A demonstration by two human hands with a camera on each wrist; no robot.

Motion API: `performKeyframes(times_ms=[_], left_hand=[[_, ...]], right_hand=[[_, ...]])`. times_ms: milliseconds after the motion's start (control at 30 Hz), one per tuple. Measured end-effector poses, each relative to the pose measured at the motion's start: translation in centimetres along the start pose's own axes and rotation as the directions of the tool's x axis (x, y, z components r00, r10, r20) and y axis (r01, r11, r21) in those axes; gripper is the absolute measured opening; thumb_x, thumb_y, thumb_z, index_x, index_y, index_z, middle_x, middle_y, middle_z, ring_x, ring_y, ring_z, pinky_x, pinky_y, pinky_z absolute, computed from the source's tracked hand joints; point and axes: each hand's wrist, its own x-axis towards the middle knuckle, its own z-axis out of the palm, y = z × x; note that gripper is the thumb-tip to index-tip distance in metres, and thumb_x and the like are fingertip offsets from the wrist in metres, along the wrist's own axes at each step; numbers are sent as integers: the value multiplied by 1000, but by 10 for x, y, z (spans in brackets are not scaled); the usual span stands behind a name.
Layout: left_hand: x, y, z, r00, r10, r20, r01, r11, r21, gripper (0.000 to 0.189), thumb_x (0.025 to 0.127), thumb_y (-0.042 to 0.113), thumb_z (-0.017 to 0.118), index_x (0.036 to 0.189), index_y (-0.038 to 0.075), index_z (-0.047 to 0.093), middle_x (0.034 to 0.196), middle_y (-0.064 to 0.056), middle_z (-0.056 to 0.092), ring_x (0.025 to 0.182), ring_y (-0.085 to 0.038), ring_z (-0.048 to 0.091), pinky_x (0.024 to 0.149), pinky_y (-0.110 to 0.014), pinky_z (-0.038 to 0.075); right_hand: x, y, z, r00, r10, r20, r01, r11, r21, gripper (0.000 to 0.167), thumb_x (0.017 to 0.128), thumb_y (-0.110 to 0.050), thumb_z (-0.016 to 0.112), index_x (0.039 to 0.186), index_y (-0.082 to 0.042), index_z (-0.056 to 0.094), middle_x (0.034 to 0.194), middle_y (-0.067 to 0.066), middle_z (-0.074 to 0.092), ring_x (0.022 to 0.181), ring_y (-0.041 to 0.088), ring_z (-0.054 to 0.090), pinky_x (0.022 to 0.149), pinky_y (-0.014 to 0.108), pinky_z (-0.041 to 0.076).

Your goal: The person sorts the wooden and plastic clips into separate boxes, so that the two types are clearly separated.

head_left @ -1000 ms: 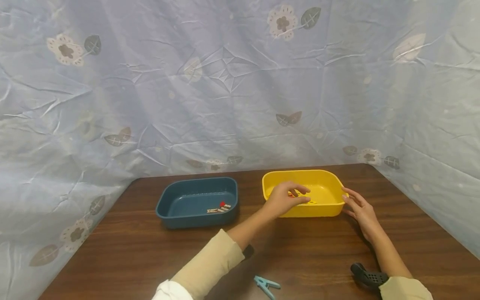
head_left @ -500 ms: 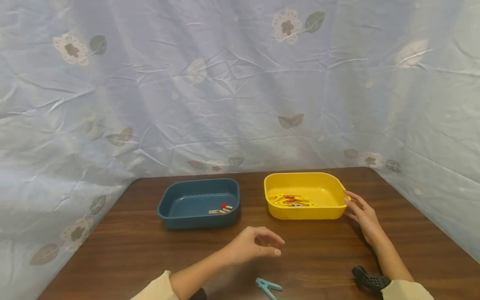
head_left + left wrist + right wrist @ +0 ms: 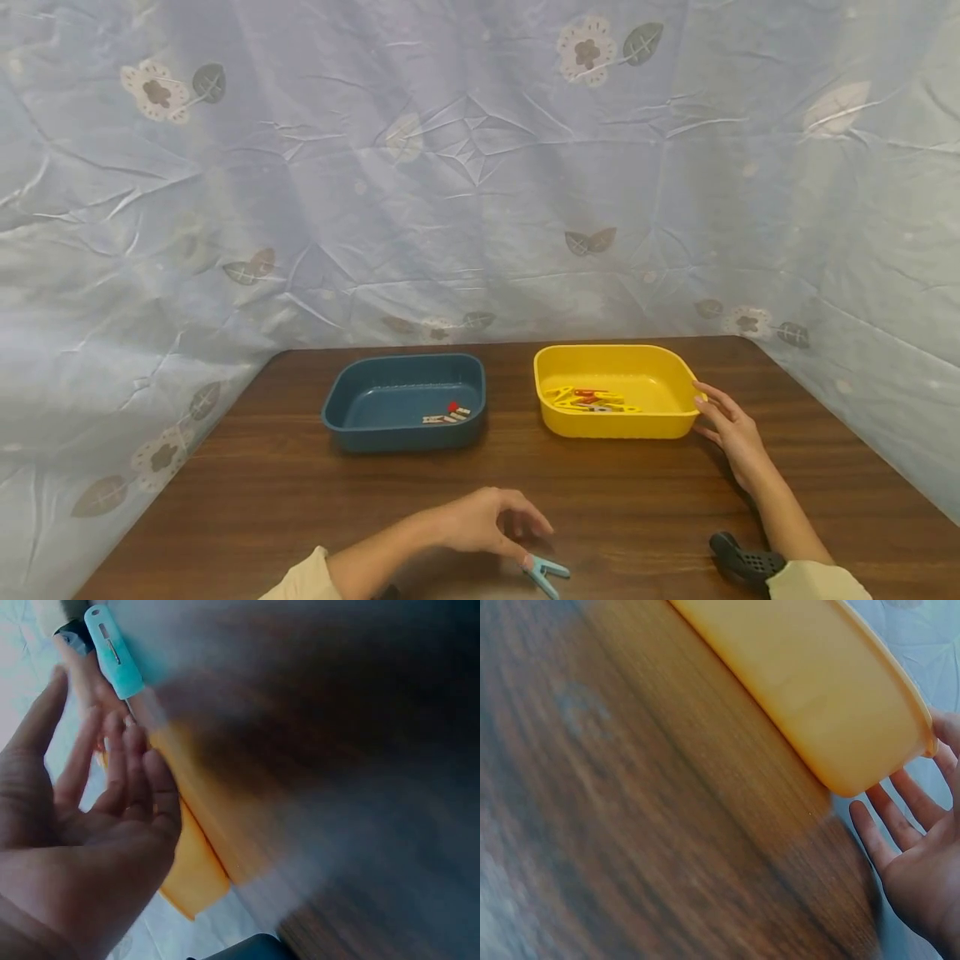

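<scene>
A light-blue plastic clothespin lies on the table near the front, its legs spread to the right. My left hand hovers over it with fingers apart and the thumb tip overlapping its near end. In the left wrist view, the left hand has loosely bent fingers, with the clothespin beyond them. My right hand touches the right end of a yellow basin, fingers extended along its rim and outer wall. In the right wrist view, fingertips of the right hand meet the basin's corner.
Inside the yellow basin lie several yellow and red clothespins. A dark-blue basin at left holds several small wooden clothespins, one with a red piece. Both basins stand on a brown wooden table before a floral curtain.
My left hand has come out of the yellow basin, back toward the front, and lowered to the light-blue clothespin. The right hand has stayed at the basin's end.
</scene>
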Motion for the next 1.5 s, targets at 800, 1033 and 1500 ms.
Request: performKeyframes(times_ms=[800,1033,1500], left_hand=[[11,-2,-1,999,40,11,-41,983,177,18,79,12,72,98,10,70,87,14,56,69,6,51,59,-15,46],[22,3,-6,999,8,-46,-3,994,108,18,80,13,72,97,11,70,86,13,55,72,3,51,64,-17,46],[54,14,-19,988,-14,-154,23,998,57,18,80,16,73,98,12,71,86,12,58,75,-2,54,67,-19,47]], right_hand=[[-1,0,-6,1000,-22,3,22,1000,16,52,96,-29,49,142,-10,34,131,11,34,102,2,50,77,19,47],[-3,1,-5,1000,-11,1,10,1000,13,52,96,-30,49,142,-9,34,129,10,37,101,2,51,78,19,46],[-1,1,0,1000,-13,10,14,999,-33,53,97,-32,47,143,-10,32,138,21,27,102,1,50,79,21,47]])
